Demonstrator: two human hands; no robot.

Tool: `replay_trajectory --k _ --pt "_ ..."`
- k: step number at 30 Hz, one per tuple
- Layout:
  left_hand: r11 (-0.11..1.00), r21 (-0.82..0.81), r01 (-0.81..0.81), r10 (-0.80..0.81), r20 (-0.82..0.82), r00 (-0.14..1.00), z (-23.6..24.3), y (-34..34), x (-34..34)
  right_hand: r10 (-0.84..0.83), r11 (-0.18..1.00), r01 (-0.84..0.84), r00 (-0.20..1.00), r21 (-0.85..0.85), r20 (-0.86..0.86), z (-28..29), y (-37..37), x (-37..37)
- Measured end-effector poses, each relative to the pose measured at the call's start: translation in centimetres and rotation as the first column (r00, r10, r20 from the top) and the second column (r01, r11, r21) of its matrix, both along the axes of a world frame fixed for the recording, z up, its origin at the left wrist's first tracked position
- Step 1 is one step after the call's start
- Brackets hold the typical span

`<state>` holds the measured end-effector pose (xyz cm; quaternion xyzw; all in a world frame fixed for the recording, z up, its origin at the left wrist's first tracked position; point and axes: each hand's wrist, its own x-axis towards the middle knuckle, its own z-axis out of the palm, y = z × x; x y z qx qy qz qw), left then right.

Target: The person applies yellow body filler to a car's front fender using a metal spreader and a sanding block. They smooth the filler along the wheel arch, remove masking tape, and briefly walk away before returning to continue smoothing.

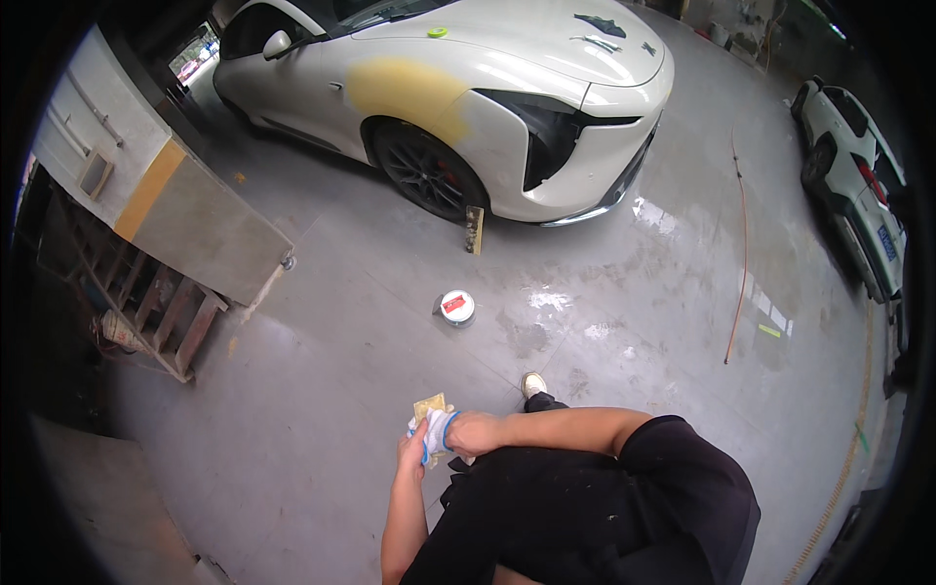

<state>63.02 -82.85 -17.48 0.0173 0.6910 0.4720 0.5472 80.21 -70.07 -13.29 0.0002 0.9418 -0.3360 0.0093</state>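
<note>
In front of my body, my two hands are close together. My left hand (411, 450) is closed on a bunched white cloth with blue edging (436, 431), which looks like a work glove. From the right, my right hand (475, 433) presses against the same cloth with its fingers curled and partly hidden. A flat yellowish piece (429, 405), smeared like a putty spreader, sticks out beyond the cloth. Which hand bears it, I cannot tell. Ahead on the floor stands a round can with a white lid and red label (455, 307).
A white car (526, 58) stands ahead, a yellow patch (409, 93) on its fender. A stained board (474, 230) leans near its front wheel. An orange hose (743, 234) lies at right, before another white car (858, 175). Wooden steps (161, 302) stand left beside a wall.
</note>
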Motion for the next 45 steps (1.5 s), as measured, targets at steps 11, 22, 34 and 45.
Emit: replay_trajectory --k 11,22,34,45 --pt "0.974 0.213 -0.073 -0.048 0.512 0.858 3.3 18.4 8.3 -0.191 -0.219 0.735 0.613 -0.642 0.767 -2.8 16.7 12.9" --pt "0.923 -0.142 0.358 -0.384 -0.388 0.838 0.6 25.4 9.5 -0.396 -0.479 0.359 0.726 -0.801 0.562 -4.4 18.7 8.8" --pt "0.919 -0.236 0.316 -0.392 -0.45 0.803 -3.1 25.0 -6.6 -0.318 -0.381 0.605 0.624 -0.699 0.714 -10.2 23.0 -8.2" --pt "0.963 -0.06 0.261 -0.268 -0.16 0.95 -3.3 26.9 -32.4 -0.396 -0.224 0.753 0.509 -0.618 0.764 -10.4 26.0 -33.7"
